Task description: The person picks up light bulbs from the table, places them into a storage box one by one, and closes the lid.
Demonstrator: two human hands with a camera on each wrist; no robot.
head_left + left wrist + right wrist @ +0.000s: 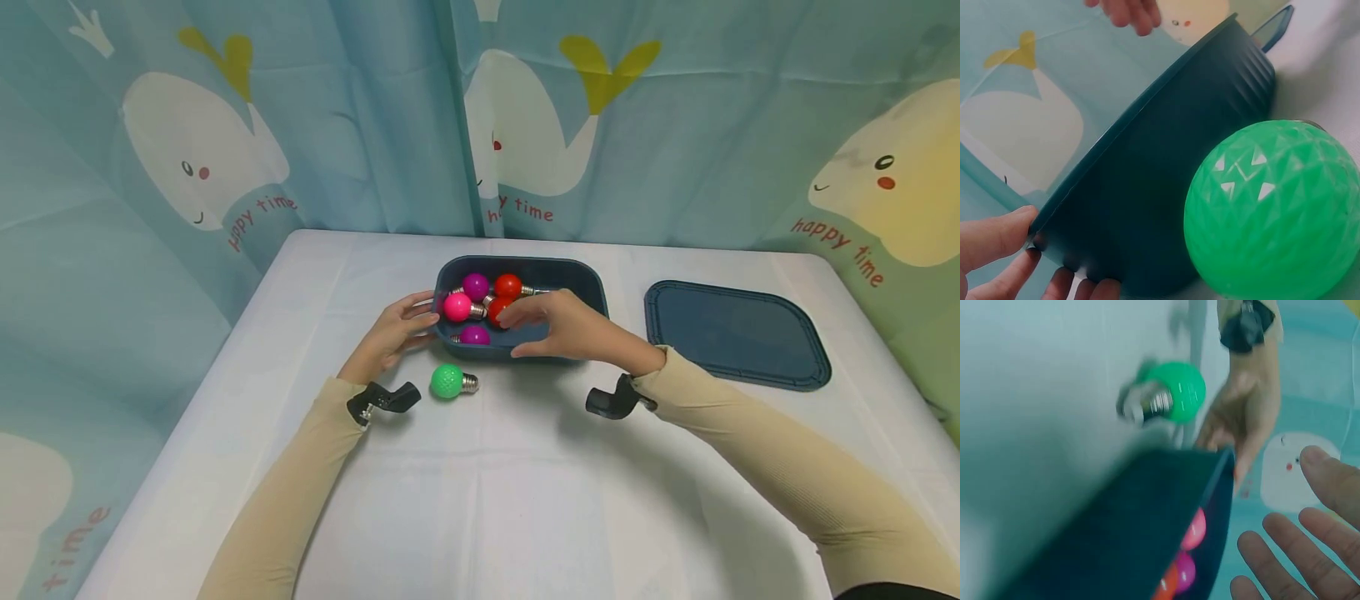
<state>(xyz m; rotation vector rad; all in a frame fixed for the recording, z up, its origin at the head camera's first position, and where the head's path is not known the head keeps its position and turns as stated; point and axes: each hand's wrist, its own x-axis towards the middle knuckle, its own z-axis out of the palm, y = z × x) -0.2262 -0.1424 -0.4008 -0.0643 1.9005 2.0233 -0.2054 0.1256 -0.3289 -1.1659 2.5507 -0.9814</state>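
A dark blue plastic container (555, 350) holds several round light bulbs: purple (476, 287), pink (457, 307) and red (508, 286). My left hand (397, 329) is at its left end, thumb at the rim and fingertips against the outer wall in the left wrist view. Over the container's right part hovers my right hand (566, 325), thumb and fingers spread apart with nothing between them; it partly covers a red bulb and the inside. A green faceted bulb (447, 381) lies on the table in front of the container, its metal base pointing right.
A dark blue lid (735, 333) lies flat on the white table (495, 500), right of the container. Behind and left of the table hangs a blue curtain (375, 117) with whale prints. Each wrist wears a black camera mount (386, 398).
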